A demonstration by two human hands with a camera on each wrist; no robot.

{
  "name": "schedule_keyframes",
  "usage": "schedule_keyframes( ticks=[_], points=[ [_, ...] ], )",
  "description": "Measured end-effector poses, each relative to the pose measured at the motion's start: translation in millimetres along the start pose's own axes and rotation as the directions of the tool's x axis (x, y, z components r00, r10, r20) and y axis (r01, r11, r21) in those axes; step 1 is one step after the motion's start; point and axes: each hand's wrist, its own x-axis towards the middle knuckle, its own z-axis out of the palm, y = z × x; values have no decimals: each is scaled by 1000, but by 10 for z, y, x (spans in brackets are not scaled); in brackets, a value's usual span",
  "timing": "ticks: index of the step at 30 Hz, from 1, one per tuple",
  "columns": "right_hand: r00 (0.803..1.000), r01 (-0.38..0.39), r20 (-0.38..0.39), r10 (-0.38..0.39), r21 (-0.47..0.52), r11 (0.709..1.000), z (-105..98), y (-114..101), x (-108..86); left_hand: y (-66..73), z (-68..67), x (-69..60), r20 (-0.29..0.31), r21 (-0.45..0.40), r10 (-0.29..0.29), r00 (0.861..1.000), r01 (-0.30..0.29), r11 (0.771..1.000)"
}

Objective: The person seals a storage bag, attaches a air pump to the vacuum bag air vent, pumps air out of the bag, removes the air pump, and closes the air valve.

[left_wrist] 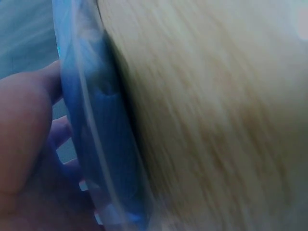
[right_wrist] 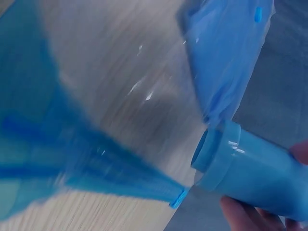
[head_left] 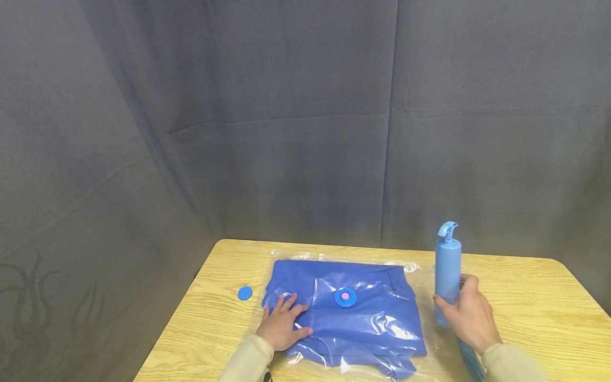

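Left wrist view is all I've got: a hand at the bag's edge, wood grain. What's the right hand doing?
Observer: Head view shows the right hand gripping a blue pump.
Operator: Copy. Anything on the upper face of the bag?
Observer: Yes, a round blue fitting with a pink centre.
Operator: Any small parts lying apart from it?
Observer: One blue disc, on the table just left of the bag.
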Motion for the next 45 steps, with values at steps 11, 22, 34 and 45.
schedule_keyframes(
  ticks=[11,22,34,45],
  points=[
    [997,-36,72,30,90,995,121,-211,8,8,4,-13,-4,-10,-1,1000,1,1000],
    [994,29,100,-38,91,995,285,-457,-2,-5,2,-14,-9,-25,-8,1000,8,1000],
    [993,54,97,-70,159,986,511,-702,8,7,-15,-14,14,-28,-12,1000,12,1000],
    [985,120,95,-142,206,971,727,-927,22,-21,-10,-17,7,-36,3,1000,-3,999]
  ],
)
